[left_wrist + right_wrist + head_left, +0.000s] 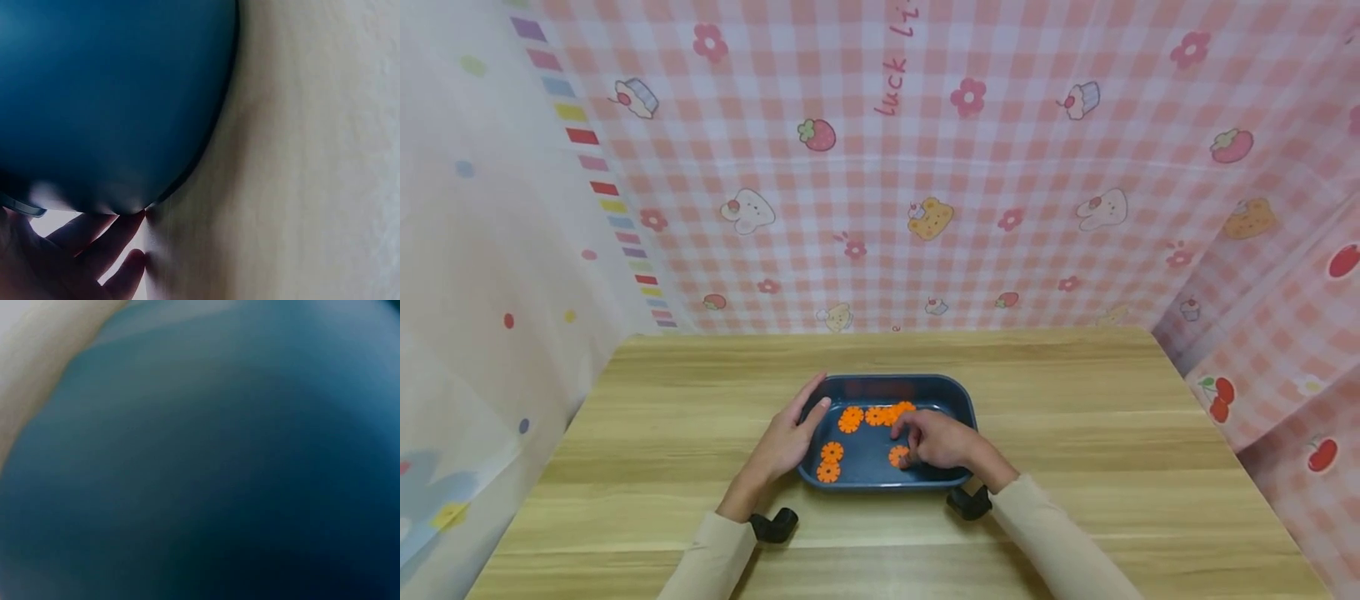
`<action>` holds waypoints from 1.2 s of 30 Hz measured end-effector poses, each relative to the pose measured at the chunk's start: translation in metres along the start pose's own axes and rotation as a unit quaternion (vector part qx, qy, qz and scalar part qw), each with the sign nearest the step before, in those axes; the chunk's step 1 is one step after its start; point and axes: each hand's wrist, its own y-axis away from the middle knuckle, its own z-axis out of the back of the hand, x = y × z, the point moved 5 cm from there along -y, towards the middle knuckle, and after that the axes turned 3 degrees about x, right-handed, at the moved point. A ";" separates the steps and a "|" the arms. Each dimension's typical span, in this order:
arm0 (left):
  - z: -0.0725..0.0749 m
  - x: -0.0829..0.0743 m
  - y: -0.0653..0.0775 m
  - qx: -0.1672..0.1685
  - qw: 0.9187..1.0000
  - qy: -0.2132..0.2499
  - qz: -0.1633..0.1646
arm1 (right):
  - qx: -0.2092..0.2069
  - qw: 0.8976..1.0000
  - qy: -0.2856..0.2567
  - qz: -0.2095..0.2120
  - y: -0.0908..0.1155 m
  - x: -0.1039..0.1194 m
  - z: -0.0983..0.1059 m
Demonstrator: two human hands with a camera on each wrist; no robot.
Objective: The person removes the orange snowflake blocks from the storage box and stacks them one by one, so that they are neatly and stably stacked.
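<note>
A dark blue rectangular tray (880, 482) stands on the wooden table with several orange notched discs (832, 452) lying flat inside. My left hand (786, 442) holds the tray's left end, its thumb over the rim and its fingers along the outer wall. In the left wrist view, fingertips (128, 222) touch that blue wall. My right hand (942, 440) reaches over the tray's right side. Its thumb is at a single orange disc (898, 456), while the index finger points left, apart from it. The right wrist view shows only blurred blue tray surface (206, 456).
Orange discs cluster near the tray's back wall, some overlapping, and two lie at its front left. Wooden table (1075, 417) surrounds the tray. A pink checked cloth (880, 192) hangs behind. Black wrist mounts (970, 503) sit close to the tray's front.
</note>
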 end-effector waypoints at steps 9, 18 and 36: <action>-0.001 0.000 0.000 -0.006 1.000 0.002 -0.007 | -0.008 1.000 -0.011 -0.017 -0.001 -0.002 -0.004; -0.002 0.000 -0.001 -0.012 1.000 0.011 -0.013 | -0.022 1.000 0.001 0.002 -0.001 -0.002 -0.004; -0.004 0.000 0.000 -0.006 0.994 0.103 -0.027 | -0.054 0.997 0.011 0.052 -0.001 0.005 -0.002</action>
